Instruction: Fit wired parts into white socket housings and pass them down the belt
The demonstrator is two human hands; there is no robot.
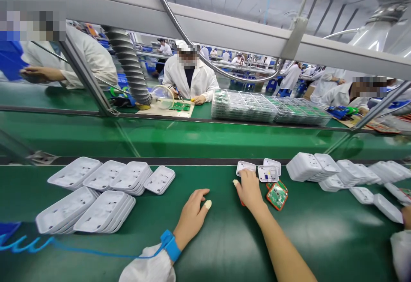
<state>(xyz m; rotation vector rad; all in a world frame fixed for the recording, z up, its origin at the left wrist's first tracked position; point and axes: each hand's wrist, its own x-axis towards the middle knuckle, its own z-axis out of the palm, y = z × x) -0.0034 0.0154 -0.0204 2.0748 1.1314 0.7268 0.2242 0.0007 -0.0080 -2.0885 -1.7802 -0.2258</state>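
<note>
My left hand [192, 213], with a blue wrist strap [171, 246] below it, hovers over or rests on the green bench; its fingers are apart and hold nothing. My right hand [249, 188] reaches forward, its fingertips over the near edge of a small white housing [245, 167]; whether they grip it is hidden. Beside that hand lie a white housing with parts inside [268, 173] and another white housing [272, 164] behind it. A green circuit board with a red-orange rim [277, 196] lies to the right. Something red shows partly under my right hand.
Stacked white covers [104, 211] stand on the left, more white stacks [303, 166] on the right. A person's hand [407, 217] is at the right edge. Beyond the divider, a person in white [189, 76] works near clear trays [244, 105]. A blue cord [96, 252] trails left.
</note>
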